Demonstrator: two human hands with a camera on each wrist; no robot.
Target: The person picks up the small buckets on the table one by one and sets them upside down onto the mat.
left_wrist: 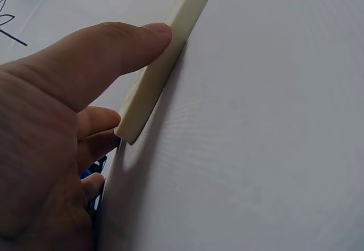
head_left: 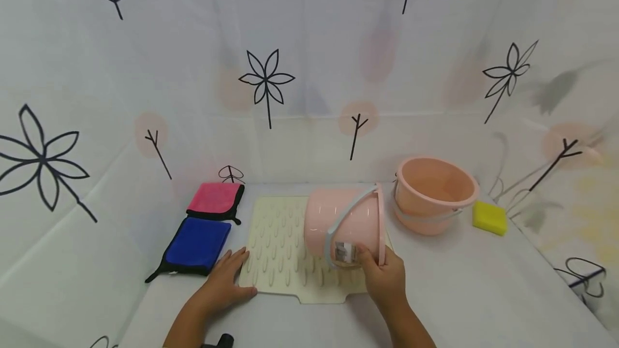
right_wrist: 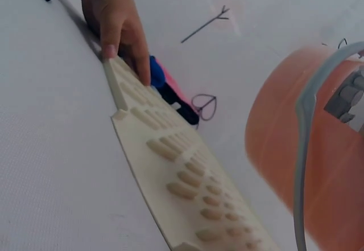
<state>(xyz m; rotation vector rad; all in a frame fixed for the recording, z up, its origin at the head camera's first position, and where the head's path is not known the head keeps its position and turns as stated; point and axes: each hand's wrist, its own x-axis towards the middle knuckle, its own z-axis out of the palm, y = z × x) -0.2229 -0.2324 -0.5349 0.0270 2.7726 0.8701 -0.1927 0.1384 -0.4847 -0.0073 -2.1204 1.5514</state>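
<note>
A cream board with raised ribs (head_left: 271, 251) lies on the desk (head_left: 464, 294). The left hand (head_left: 224, 283) touches its near left corner, grip spread, thumb against the front edge. Over the board's right half, the right hand (head_left: 387, 278) pinches the rim of the pink bucket (head_left: 333, 214) in its grip; the bucket is tipped sideways, rim toward the board's right. A blue cloth (head_left: 198, 243) and a pink cloth (head_left: 215, 197) lie left of the board; a peach bucket (head_left: 420, 205) and yellow sponge (head_left: 489, 218) are right of it.
</note>
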